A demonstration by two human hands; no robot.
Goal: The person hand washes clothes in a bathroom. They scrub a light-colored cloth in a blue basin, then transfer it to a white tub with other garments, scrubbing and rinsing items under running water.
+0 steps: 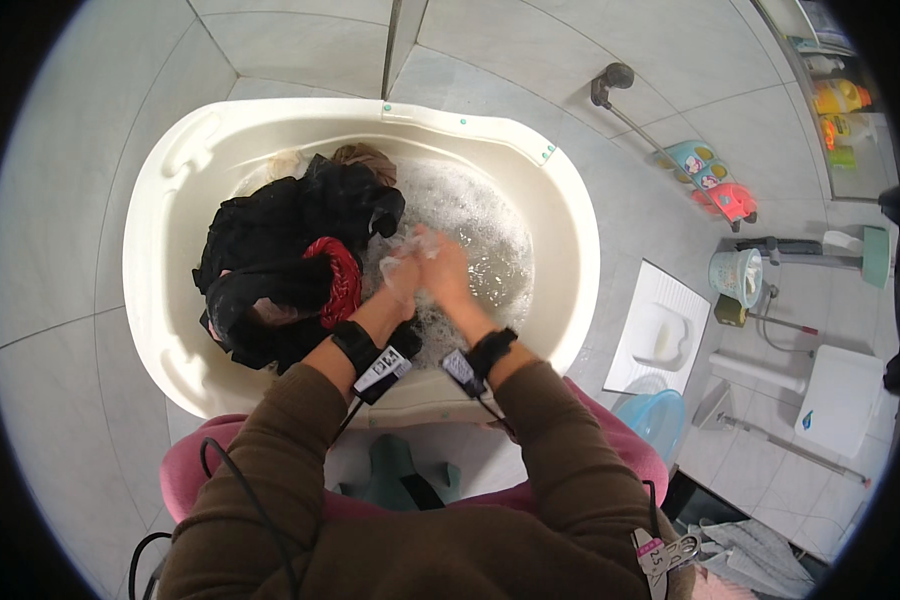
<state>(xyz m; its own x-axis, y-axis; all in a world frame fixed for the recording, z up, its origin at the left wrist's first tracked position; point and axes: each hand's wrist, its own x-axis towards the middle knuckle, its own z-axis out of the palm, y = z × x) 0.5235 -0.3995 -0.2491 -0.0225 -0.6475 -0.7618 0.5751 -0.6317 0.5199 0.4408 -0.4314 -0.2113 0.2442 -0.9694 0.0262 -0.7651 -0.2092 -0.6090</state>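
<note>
Pale cloth: since it's bunched up between two hands, I only make out one wet piece (407, 246), mid-tub.
Hands: two; right hand (448, 265) has its fingers curled together on the cloth, left hand (400, 276) is against it, fingers covered, so can't tell if they're clamped.
Laundry: one dark heap (300, 215), can't count the garments, filling the left side; one red cloth (343, 282) on its near right part.
Water: foamy water (490, 250) gives the hands room to the right, up to the wall.
Tub: just one, white rim (567, 200) all round; forearms cross the near edge.
Outside: one blue basin (660, 425), near right.
</note>
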